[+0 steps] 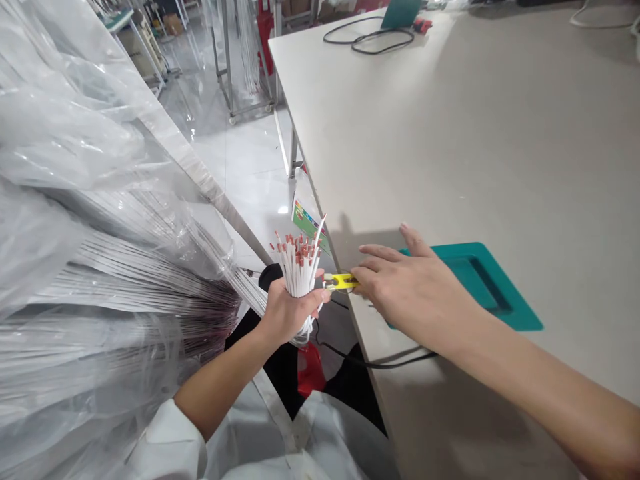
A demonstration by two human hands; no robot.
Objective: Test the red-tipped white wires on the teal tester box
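Note:
My left hand (287,310) is closed around a bundle of thin white wires with red-tipped ends (299,261), held upright just off the table's left edge. My right hand (400,283) rests on the table edge beside it, palm down; its thumb and forefinger pinch a small yellow tool (341,282) that points at the bundle, while the other fingers stretch out flat. Part of that hand lies over a teal tray (487,283).
A large beige table (450,133) fills the right. Clear plastic bags of long white wires (125,267) pile up on the left. A black cable (380,360) runs over the table edge. Another black cable loop (370,37) and metal racks (240,60) stand far back.

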